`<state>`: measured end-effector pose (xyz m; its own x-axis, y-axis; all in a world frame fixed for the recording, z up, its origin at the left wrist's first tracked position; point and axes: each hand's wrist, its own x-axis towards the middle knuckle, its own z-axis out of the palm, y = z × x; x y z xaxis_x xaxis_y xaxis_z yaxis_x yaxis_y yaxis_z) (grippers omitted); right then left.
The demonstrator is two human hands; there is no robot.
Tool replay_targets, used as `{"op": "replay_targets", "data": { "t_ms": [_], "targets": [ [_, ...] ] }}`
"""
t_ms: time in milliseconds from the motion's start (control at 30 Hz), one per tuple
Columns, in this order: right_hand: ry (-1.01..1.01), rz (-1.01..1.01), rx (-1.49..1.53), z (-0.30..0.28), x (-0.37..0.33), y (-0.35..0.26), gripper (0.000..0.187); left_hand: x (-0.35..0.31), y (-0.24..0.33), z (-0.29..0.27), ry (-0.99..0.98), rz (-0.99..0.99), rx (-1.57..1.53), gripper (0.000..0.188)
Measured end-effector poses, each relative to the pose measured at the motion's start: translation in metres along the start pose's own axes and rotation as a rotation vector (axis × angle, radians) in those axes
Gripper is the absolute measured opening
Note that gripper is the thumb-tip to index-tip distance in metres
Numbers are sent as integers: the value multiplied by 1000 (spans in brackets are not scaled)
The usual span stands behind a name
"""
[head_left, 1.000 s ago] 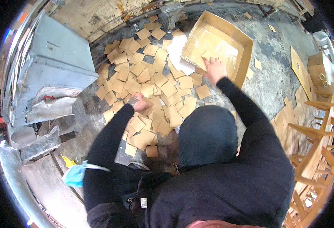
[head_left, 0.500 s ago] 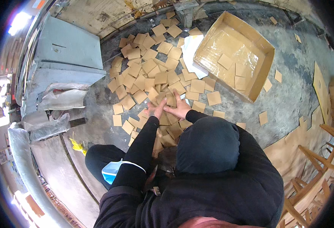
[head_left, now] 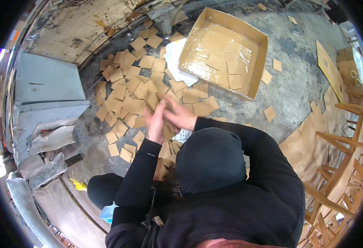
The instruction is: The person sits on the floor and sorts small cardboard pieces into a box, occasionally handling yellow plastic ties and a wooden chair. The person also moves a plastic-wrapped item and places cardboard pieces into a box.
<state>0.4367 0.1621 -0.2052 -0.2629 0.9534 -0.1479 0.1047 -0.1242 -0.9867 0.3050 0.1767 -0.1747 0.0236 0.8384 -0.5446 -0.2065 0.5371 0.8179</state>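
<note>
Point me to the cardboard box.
In the head view, the cardboard box sits right of centre near the top, on the floor, with the white sheet by its left side.

A single wide fisheye view, from the left camera on the person's head, faces steeply down and forward, with a black fabric top large and nearest below, the bare left hand and bare right hand near mid-frame, and stained grey concrete floor stretching farther off above.
</note>
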Motion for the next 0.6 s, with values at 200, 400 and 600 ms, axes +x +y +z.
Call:
{"op": "replay_targets", "data": {
  "t_ms": [200, 400, 600],
  "targets": [
    [379, 142, 26, -157, 9, -50, 70, 61, 71, 153, -612, -16, 64, 63],
    [750, -24, -1050, -181, 9, -26, 56, 148, 69, 86, -108, 385, 617, 86],
    [-225, 132, -1074, -45, 32, 41, 102, 99, -49, -57, 222, 133, 1481, 129]
  ]
}}
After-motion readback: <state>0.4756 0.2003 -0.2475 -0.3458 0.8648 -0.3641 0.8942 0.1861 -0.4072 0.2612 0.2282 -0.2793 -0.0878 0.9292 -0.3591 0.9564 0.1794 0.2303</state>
